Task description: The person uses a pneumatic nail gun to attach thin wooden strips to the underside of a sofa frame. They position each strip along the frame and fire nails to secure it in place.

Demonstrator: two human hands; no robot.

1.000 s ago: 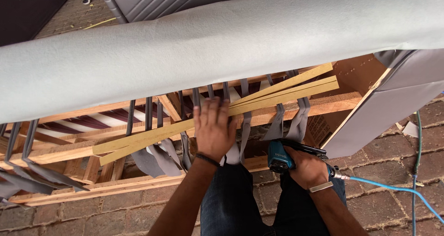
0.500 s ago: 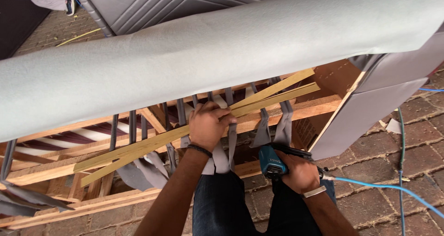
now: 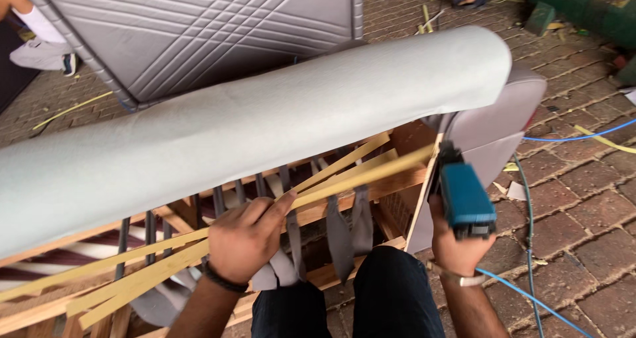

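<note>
just left hand (image 3: 246, 240) on strips (image 3: 344, 172)

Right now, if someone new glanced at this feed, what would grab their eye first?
The long grey padded roll running across the middle of the view, lying over the bare wooden sofa frame. Just below it, the left hand presses a bundle of thin yellow strips slanting across the frame's grey webbing straps. On the right, the right hand holds a teal power tool with a blue hose, by the frame's end.
</note>
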